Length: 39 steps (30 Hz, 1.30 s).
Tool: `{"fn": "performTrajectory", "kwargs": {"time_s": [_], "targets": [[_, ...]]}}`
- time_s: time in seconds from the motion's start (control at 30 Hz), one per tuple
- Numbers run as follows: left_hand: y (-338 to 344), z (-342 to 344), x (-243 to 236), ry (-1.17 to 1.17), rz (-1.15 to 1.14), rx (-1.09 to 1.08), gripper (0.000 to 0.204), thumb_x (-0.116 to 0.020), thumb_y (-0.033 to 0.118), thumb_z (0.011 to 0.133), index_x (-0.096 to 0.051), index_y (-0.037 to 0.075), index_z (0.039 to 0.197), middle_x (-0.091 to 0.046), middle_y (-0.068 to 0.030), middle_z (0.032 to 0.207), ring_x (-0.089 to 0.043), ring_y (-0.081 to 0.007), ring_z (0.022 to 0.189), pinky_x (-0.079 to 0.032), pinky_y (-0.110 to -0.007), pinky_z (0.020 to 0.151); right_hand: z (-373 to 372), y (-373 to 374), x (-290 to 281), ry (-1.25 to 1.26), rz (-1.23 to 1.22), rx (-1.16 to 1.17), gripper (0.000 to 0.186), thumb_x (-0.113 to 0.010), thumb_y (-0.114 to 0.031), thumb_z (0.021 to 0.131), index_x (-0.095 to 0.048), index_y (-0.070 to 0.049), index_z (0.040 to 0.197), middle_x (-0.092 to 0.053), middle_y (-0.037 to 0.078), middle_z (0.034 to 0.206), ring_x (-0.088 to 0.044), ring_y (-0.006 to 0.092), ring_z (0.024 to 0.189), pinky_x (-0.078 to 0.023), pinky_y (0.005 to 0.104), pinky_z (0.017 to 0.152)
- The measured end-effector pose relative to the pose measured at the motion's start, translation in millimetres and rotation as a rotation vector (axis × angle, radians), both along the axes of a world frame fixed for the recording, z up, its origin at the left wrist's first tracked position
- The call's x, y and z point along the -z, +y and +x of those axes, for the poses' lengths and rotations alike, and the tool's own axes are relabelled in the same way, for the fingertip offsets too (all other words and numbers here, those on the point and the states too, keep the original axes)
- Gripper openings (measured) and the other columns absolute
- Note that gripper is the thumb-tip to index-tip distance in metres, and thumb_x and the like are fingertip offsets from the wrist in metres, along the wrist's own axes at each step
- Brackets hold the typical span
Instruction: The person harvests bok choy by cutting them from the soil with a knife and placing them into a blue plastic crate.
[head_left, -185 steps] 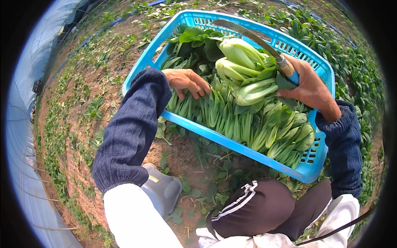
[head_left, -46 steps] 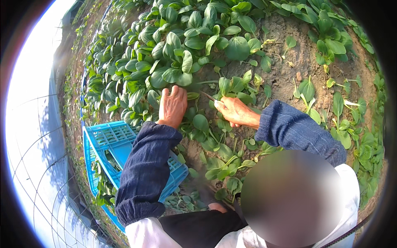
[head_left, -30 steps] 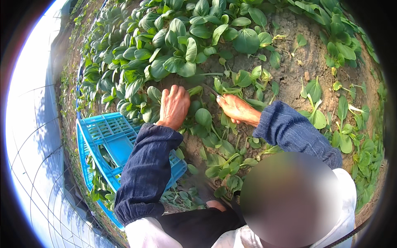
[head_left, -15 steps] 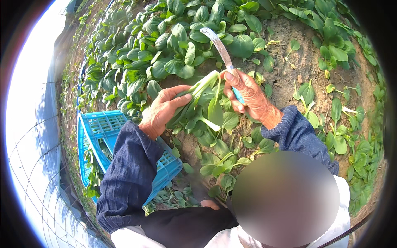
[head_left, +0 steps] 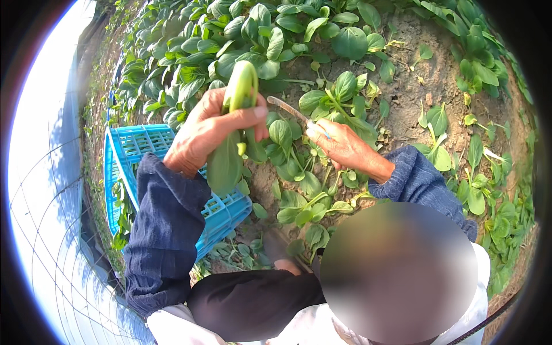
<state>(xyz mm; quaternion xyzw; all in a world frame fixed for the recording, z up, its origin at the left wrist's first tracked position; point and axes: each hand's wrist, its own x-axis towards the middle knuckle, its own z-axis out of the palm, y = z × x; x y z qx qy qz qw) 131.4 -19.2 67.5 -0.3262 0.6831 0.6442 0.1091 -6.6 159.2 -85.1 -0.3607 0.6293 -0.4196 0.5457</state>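
My left hand [head_left: 201, 126] grips a bok choy plant [head_left: 241, 86], held with its pale green base upward and dark leaves [head_left: 224, 167] hanging below. My right hand [head_left: 342, 144] is closed on a curved knife [head_left: 293, 112] with a worn blade and a bit of blue handle showing. The blade points up and leftward, its tip just right of the held plant. Below both hands are low leafy plants and loose leaves [head_left: 282, 135] on the soil.
A blue plastic crate [head_left: 135, 144] with greens inside lies at the left, partly behind my left sleeve. Dense rows of plants [head_left: 253, 40] grow ahead. Bare soil [head_left: 414, 86] with scattered leaves is at right. A white sheet wall with wire mesh runs along the far left.
Since the earlier frames, my left hand has lifted the plant from ground level and turned it base up, moving leftward. The knife rose, then dropped lower. The crate, earlier in front, sits at left.
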Motion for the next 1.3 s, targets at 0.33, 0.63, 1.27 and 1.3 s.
{"fn": "performTrajectory", "kwargs": {"time_s": [0.33, 0.63, 1.27, 1.3], "targets": [[49, 77, 135, -0.117, -1.310, 0.784, 0.021, -0.063, 0.009, 0.073, -0.063, 0.003, 0.093, -0.054, -0.0214, 0.121, -0.050, -0.0338, 0.119, -0.049, -0.040, 0.082, 24, 38, 60, 0.287, -0.197, -0.141, 0.024, -0.052, -0.022, 0.099, -0.049, -0.001, 0.087, -0.048, 0.016, 0.054, -0.047, 0.0302, 0.044, -0.037, 0.0409, 0.044], [46, 73, 151, -0.236, -1.330, 0.717, 0.013, -0.060, 0.010, 0.077, -0.057, 0.006, 0.088, -0.061, -0.0083, 0.086, -0.060, -0.0259, 0.087, -0.048, -0.038, 0.067, 28, 37, 62, 0.369, -0.103, -0.208, 0.026, -0.049, -0.020, 0.099, -0.049, 0.003, 0.087, -0.054, 0.021, 0.061, -0.055, 0.0371, 0.052, -0.042, 0.0458, 0.050], [29, 81, 131, -0.420, -1.490, 0.847, 0.025, -0.060, 0.010, 0.076, -0.063, 0.001, 0.099, -0.046, -0.0211, 0.140, -0.033, -0.0329, 0.138, -0.024, -0.056, 0.111, 40, -3, 64, 0.384, -0.256, -0.180, 0.020, -0.055, -0.016, 0.095, -0.046, 0.001, 0.090, -0.046, 0.021, 0.055, -0.050, 0.0375, 0.046, -0.036, 0.0448, 0.044], [26, 85, 135, -0.424, -1.504, 0.857, 0.024, -0.059, 0.011, 0.076, -0.063, 0.002, 0.099, -0.048, -0.0206, 0.139, -0.036, -0.0324, 0.136, -0.026, -0.054, 0.110, 43, -7, 65, 0.374, -0.238, -0.193, 0.020, -0.054, -0.016, 0.096, -0.046, 0.001, 0.091, -0.047, 0.021, 0.055, -0.050, 0.0371, 0.046, -0.036, 0.0447, 0.044]]}}
